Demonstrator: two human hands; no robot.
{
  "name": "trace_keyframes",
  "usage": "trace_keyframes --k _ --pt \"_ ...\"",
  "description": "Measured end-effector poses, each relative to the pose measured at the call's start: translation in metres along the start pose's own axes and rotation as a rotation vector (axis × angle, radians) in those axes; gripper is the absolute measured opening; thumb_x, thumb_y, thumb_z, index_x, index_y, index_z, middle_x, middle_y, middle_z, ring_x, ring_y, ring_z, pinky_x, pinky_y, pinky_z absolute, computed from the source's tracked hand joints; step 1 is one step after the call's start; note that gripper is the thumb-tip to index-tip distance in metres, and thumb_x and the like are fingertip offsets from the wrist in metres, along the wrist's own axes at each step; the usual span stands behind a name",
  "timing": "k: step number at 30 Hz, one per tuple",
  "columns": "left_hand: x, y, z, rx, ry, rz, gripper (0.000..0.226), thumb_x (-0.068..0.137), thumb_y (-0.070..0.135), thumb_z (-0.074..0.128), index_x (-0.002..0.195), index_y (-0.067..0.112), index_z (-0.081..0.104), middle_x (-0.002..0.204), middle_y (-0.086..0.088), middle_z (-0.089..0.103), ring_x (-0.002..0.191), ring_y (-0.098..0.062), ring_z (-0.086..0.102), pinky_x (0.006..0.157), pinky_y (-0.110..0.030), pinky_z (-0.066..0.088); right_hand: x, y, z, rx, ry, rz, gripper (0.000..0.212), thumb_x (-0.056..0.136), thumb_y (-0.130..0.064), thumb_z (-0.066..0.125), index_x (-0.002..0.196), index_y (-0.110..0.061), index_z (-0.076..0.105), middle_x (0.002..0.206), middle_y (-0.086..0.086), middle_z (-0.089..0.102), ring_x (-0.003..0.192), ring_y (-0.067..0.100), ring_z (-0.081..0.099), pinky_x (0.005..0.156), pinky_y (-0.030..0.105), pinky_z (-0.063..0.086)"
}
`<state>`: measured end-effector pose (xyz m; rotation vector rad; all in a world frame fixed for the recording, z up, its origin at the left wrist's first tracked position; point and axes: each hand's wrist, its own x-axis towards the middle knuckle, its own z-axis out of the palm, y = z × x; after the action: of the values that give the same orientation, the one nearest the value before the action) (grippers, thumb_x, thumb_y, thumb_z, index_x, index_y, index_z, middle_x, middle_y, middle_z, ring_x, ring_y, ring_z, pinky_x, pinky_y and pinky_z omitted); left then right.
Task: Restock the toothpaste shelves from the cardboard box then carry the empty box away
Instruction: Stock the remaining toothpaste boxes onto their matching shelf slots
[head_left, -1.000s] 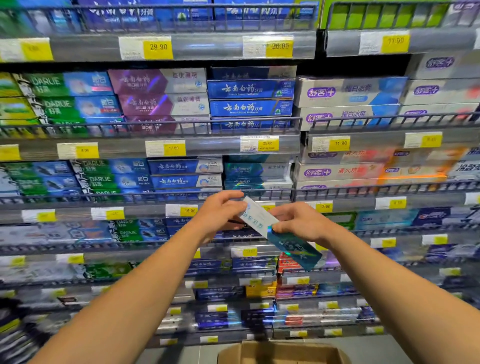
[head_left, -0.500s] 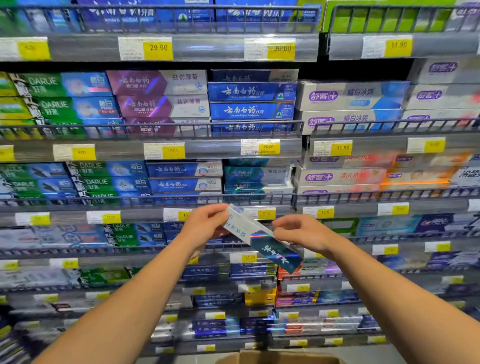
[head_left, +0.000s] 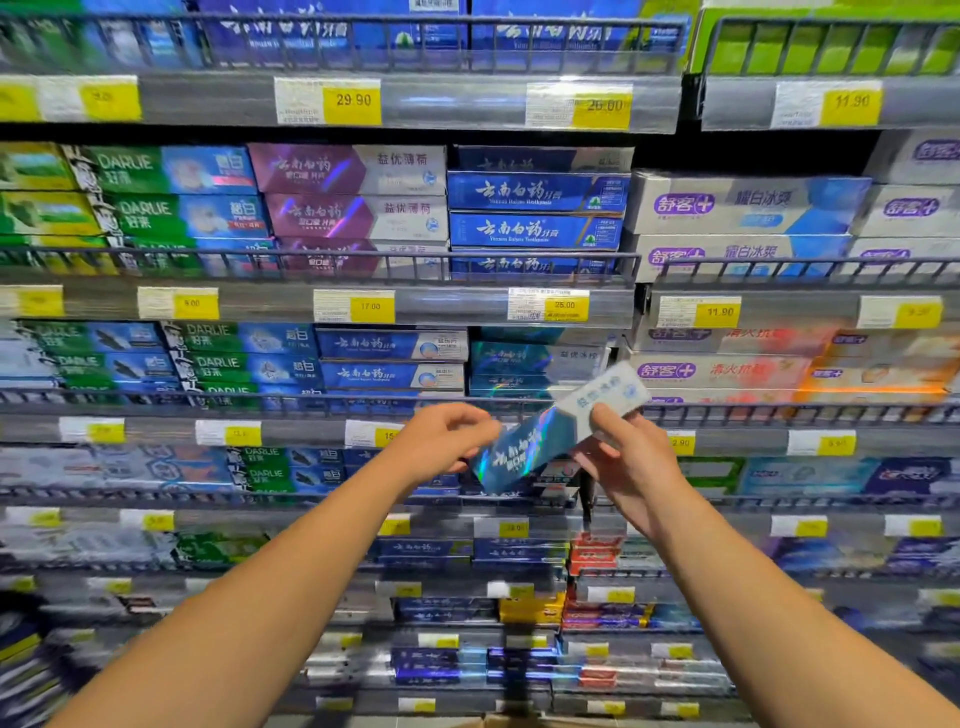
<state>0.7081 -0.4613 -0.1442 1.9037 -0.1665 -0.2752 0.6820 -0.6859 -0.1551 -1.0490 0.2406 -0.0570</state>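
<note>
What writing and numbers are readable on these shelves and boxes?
"DARLIE": green and blue toothpaste boxes
"29.90": yellow price tag, top shelf rail
"17.00": yellow price tag, second rail
"25.00": yellow price tag beside it
"11.90": yellow price tag, right rail
Teal and white toothpaste box in both hands: blurred.
Lower tags: unreadable.

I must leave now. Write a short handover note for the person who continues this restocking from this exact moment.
Left hand: grips the lower, teal end of the toothpaste box.
Right hand: holds its upper, white end. The box is tilted, in the air before the shelf rail.
Matching teal stack sits just behind and above, under the 25.00 tag.
Done: one box picked up, not yet shelved.
Left: probably set it on that stack, shelve the rest, carry the cardboard box away; only its edge shows at the bottom.
</note>
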Motion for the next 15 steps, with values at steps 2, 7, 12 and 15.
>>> trace_keyframes --k 2,7,12,15 --pt "-0.001 -0.010 0.001 -0.037 -0.013 -0.021 0.029 0.088 0.033 0.069 0.111 0.015 0.063 0.101 -0.001 0.068 0.098 -0.021 0.069 0.089 -0.038 0.056 0.003 -0.001 -0.002 0.119 0.049 0.039 0.010 0.098 -0.014 0.054 0.108 -0.015 0.058 0.086 0.001 0.072 0.084 0.016 0.069 0.060 0.027 0.058" --pt "0.002 -0.010 0.013 -0.165 0.077 0.047 0.026 0.090 0.010 0.067 0.113 -0.001 0.061 0.067 0.010 0.068 0.084 -0.022 0.070 0.082 -0.038 0.059 0.009 0.004 -0.014 0.218 0.074 0.075 0.029 0.097 -0.011 0.056 0.124 -0.001 0.053 0.095 0.010 0.071 0.097 0.024 0.068 0.084 0.040 0.059" --pt "0.012 -0.008 0.012 -0.084 0.195 0.106 0.013 0.088 0.013 0.070 0.100 0.017 0.069 0.074 0.011 0.072 0.073 -0.009 0.069 0.076 -0.025 0.056 0.016 0.004 -0.022 -0.292 0.276 -0.153 0.064 0.081 -0.010 0.070 0.132 -0.023 0.034 0.119 0.010 0.060 0.097 0.023 0.066 0.088 0.044 0.056" --pt "0.018 -0.003 0.013 0.094 0.339 0.109 0.018 0.086 0.026 0.072 0.096 0.031 0.058 0.073 0.013 0.066 0.070 -0.003 0.062 0.064 -0.018 0.045 0.017 0.000 -0.015 -0.524 0.269 -0.240 0.054 0.080 -0.014 0.073 0.122 -0.025 0.040 0.109 -0.003 0.062 0.096 0.017 0.064 0.090 0.043 0.054"
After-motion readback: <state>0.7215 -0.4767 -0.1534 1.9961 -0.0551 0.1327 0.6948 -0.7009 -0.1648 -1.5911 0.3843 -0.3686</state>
